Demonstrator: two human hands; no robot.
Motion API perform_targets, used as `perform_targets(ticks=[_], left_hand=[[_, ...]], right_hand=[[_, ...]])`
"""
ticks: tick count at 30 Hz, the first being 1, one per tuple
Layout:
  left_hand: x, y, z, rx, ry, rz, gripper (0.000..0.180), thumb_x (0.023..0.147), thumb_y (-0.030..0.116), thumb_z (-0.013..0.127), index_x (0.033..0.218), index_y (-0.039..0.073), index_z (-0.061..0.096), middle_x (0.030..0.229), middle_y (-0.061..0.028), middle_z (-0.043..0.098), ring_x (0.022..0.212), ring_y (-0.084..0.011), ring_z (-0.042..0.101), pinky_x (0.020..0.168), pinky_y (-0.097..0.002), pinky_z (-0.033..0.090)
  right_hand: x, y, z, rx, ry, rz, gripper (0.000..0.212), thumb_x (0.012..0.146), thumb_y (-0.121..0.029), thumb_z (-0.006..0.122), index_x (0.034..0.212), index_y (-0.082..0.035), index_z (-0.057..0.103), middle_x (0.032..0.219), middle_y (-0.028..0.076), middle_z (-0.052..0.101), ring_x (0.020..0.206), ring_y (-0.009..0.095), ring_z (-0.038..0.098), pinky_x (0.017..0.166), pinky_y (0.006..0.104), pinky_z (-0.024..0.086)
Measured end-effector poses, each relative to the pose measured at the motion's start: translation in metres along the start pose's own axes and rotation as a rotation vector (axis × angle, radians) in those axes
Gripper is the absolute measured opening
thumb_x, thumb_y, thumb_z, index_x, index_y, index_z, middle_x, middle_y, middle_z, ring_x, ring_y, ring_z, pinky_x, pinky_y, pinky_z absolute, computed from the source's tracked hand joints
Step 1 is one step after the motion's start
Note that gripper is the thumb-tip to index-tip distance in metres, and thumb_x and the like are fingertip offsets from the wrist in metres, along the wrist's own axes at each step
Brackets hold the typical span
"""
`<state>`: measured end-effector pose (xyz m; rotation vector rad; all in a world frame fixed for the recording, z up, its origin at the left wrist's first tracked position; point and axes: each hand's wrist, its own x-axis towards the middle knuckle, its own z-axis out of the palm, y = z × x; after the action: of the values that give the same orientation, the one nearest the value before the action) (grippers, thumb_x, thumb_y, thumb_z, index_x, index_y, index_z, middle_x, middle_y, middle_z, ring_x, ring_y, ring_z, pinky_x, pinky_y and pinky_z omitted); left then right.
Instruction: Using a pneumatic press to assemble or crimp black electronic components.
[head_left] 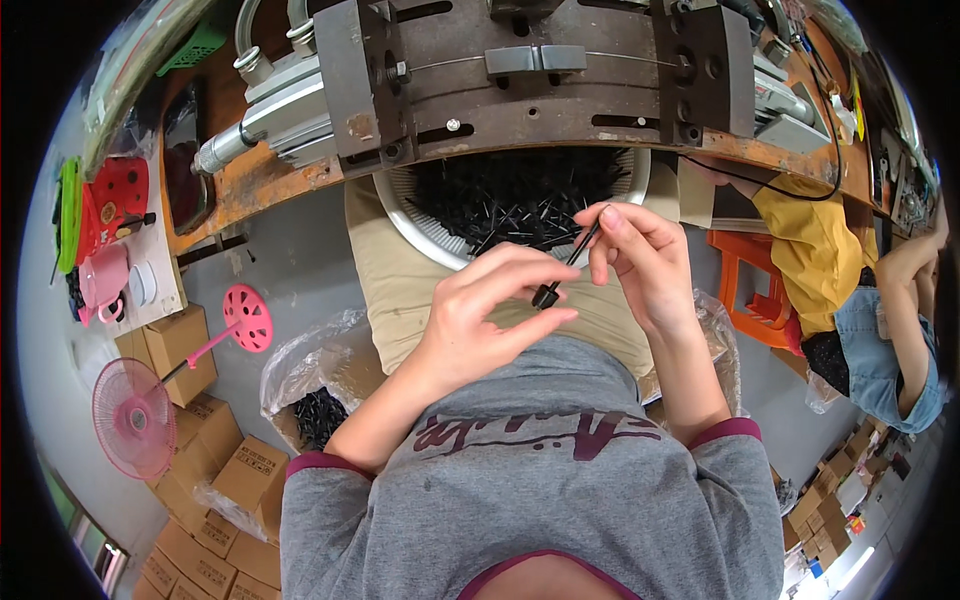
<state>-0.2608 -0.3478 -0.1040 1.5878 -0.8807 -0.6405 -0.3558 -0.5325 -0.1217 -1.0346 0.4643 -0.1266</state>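
My left hand (490, 315) pinches the wider end of a thin black plastic stick (566, 265) between thumb and fingers. My right hand (640, 260) grips the slim upper end of the same stick with its fingertips. Both hands hover over my lap, just in front of a round white basin (420, 228) heaped with several identical black sticks (515, 195). The basin rests on my beige-trousered thighs under the edge of a rusty metal press (520, 70).
A plastic bag with more black parts (318, 412) lies at my left. Cardboard boxes (215, 470) and a pink fan (135, 415) stand further left. Another person (870, 320) in yellow sits at the right beside an orange stool (750, 290).
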Motion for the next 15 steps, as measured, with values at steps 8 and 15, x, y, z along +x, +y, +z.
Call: perform_targets(ticks=[8, 15], left_hand=[[-0.017, -0.021, -0.001, -0.387, 0.274, -0.306, 0.023, 0.093, -0.006, 0.061, 0.116, -0.004, 0.057, 0.107, -0.0175, 0.068, 0.096, -0.0254, 0.071, 0.085, -0.0328, 0.058], [-0.014, -0.034, -0.004, -0.569, 0.298, -0.345, 0.029, 0.101, 0.005, 0.05, 0.129, 0.0, 0.046, 0.105, -0.009, 0.058, 0.097, -0.0209, 0.066, 0.081, -0.0336, 0.058]], right_hand=[[0.023, 0.041, -0.05, -0.877, 0.27, -0.166, 0.015, 0.085, -0.003, 0.071, 0.1, -0.004, 0.073, 0.085, 0.006, 0.067, 0.072, 0.015, 0.064, 0.065, 0.0291, 0.05], [0.02, 0.081, -0.059, -1.356, -0.001, -0.399, 0.016, 0.071, 0.001, 0.074, 0.085, -0.007, 0.073, 0.083, 0.007, 0.059, 0.088, 0.027, 0.059, 0.078, 0.0385, 0.05]])
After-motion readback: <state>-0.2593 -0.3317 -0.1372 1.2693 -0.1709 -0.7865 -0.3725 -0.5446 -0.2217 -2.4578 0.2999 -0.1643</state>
